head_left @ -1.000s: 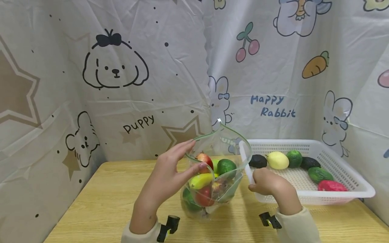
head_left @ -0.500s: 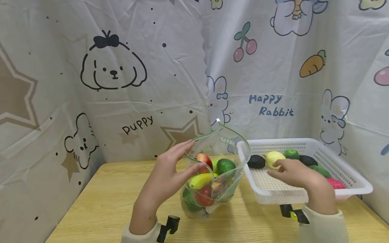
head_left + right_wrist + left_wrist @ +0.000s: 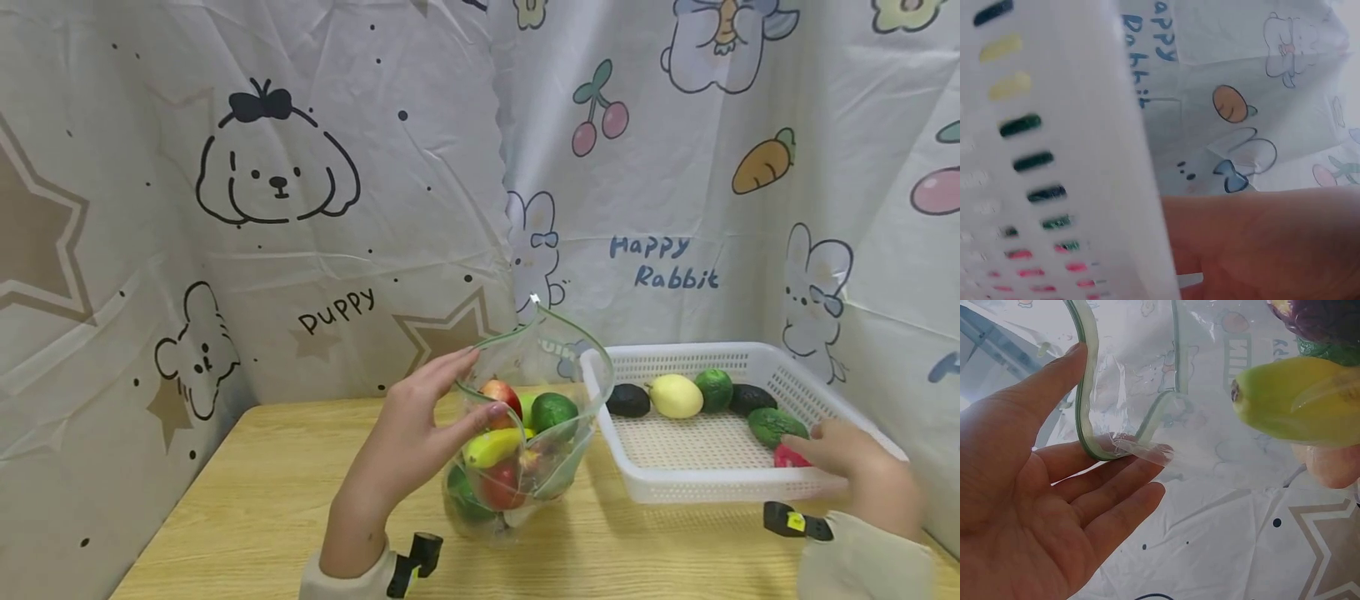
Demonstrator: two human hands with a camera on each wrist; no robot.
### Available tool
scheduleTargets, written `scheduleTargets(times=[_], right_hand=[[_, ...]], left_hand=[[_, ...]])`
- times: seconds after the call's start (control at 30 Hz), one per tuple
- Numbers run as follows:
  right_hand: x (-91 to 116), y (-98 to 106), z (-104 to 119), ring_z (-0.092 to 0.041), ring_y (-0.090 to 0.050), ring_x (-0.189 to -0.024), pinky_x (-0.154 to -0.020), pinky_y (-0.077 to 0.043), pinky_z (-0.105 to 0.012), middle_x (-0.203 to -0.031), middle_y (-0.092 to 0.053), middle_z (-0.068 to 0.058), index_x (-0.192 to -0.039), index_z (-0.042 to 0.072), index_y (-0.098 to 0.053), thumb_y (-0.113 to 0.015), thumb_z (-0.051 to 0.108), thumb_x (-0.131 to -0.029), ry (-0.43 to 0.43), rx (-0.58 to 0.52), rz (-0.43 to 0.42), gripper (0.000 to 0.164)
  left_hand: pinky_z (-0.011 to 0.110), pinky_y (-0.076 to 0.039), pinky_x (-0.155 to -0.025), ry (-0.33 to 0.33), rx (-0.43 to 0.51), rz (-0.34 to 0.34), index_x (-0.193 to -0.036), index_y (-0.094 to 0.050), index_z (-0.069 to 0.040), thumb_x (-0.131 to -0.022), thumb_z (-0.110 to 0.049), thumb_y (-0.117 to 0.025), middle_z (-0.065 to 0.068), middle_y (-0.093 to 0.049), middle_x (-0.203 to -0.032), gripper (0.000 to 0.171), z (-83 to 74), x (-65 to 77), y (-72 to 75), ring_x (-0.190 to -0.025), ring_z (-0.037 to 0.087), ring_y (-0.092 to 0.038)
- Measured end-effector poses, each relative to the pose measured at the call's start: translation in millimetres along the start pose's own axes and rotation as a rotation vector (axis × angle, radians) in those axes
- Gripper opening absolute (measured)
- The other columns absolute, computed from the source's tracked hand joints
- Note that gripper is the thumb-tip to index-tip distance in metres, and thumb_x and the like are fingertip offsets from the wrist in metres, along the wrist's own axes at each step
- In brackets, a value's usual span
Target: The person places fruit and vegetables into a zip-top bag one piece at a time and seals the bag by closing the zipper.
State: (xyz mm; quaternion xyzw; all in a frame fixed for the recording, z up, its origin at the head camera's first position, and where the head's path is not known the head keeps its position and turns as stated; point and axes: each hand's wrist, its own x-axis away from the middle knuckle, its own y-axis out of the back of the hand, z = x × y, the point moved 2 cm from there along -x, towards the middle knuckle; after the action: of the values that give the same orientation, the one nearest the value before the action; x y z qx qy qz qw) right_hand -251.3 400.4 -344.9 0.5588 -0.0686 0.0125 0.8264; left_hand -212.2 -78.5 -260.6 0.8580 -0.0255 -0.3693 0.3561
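A clear zip bag (image 3: 570, 333) with a green zip edge stands on the table, its mouth wide. Inside are a yellow banana (image 3: 491, 447), a red apple-like fruit (image 3: 501, 485), a dark green fruit (image 3: 553, 411) and several others. My left hand (image 3: 408, 433) rests against the bag's left rim, thumb and fingers spread apart and fairly straight; the left wrist view shows the thumb touching the zip edge. Over the near right corner of the white basket (image 3: 697, 485), my right hand (image 3: 855, 462) reaches for a pinkish-red fruit (image 3: 789, 456), which it partly hides. Its far fingers are hidden.
The basket also holds a dark avocado-like fruit (image 3: 628, 401), a pale yellow fruit (image 3: 676, 396), a round green fruit (image 3: 714, 390), another dark fruit (image 3: 753, 399) and a green fruit (image 3: 777, 427). Printed curtains (image 3: 300, 250) stand behind the wooden table (image 3: 247, 492).
My right hand has gone from the basket's left rim, across its inside, to the pinkish-red fruit at the right. The left hand and bag have stayed in place.
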Motion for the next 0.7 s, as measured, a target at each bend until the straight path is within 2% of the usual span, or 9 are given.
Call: scheduleTargets(times=[0.1, 0.3, 0.37, 0.5, 0.6, 0.7], right_hand=[[-3.5, -4.4, 8.9, -0.026, -0.051, -0.072, -0.063, -0.049, -0.044, -0.077, -0.06, -0.02, -0.094, -0.018, -0.058, -0.055, 0.039, -0.089, 0.022, -0.014, 0.021, 0.057], [-14.6, -16.1, 46.6, -0.044, -0.054, -0.09, -0.079, -0.048, -0.064, -0.103, -0.06, -0.036, -0.109, -0.013, -0.06, -0.059, 0.039, -0.087, 0.071, 0.043, 0.055, 0.057], [-18.0, -21.9, 61.3, -0.048, -0.053, -0.095, -0.081, -0.047, -0.066, -0.109, -0.058, -0.038, -0.11, -0.01, -0.06, -0.062, 0.036, -0.085, 0.1, 0.056, 0.059, 0.052], [-22.9, -32.5, 87.4, -0.039, -0.057, -0.088, -0.076, -0.053, -0.058, -0.107, -0.061, -0.032, -0.11, -0.003, -0.062, -0.068, 0.027, -0.082, 0.151, 0.044, 0.092, 0.042], [-24.4, -39.5, 101.6, -0.029, -0.056, -0.08, -0.07, -0.056, -0.049, -0.102, -0.063, -0.024, -0.112, 0.001, -0.063, -0.072, 0.024, -0.078, 0.148, 0.008, 0.139, 0.042], [-25.4, -44.0, 111.4, -0.026, -0.055, -0.077, -0.066, -0.055, -0.045, -0.1, -0.063, -0.019, -0.113, 0.003, -0.062, -0.074, 0.021, -0.076, 0.143, -0.004, 0.162, 0.044]], left_hand=[[0.045, -0.046, -0.103, 0.003, 0.006, 0.001, -0.132, -0.053, -0.011, -0.079, -0.045, -0.067, 0.004, -0.055, -0.137, 0.064, 0.3, 0.4, 0.1, -0.122, 0.016, -0.05], [0.045, -0.047, -0.102, 0.007, 0.007, 0.0, -0.132, -0.053, -0.012, -0.08, -0.044, -0.068, 0.003, -0.055, -0.137, 0.063, 0.6, 0.7, 0.7, -0.122, 0.016, -0.05], [0.044, -0.047, -0.102, 0.006, 0.008, 0.001, -0.132, -0.053, -0.012, -0.08, -0.047, -0.066, 0.003, -0.054, -0.137, 0.064, 0.8, 0.7, 0.9, -0.121, 0.016, -0.05], [0.044, -0.047, -0.102, -0.001, 0.012, 0.004, -0.132, -0.053, -0.012, -0.08, -0.05, -0.064, 0.002, -0.054, -0.137, 0.065, 1.0, 0.5, 0.9, -0.121, 0.015, -0.05], [0.044, -0.047, -0.101, -0.003, 0.013, 0.004, -0.132, -0.053, -0.013, -0.08, -0.05, -0.064, 0.002, -0.054, -0.137, 0.065, 1.0, 0.6, 1.0, -0.121, 0.015, -0.05], [0.044, -0.047, -0.101, -0.001, 0.01, 0.004, -0.132, -0.053, -0.013, -0.08, -0.048, -0.065, 0.002, -0.054, -0.137, 0.064, 1.2, 0.9, 1.4, -0.121, 0.015, -0.05]])
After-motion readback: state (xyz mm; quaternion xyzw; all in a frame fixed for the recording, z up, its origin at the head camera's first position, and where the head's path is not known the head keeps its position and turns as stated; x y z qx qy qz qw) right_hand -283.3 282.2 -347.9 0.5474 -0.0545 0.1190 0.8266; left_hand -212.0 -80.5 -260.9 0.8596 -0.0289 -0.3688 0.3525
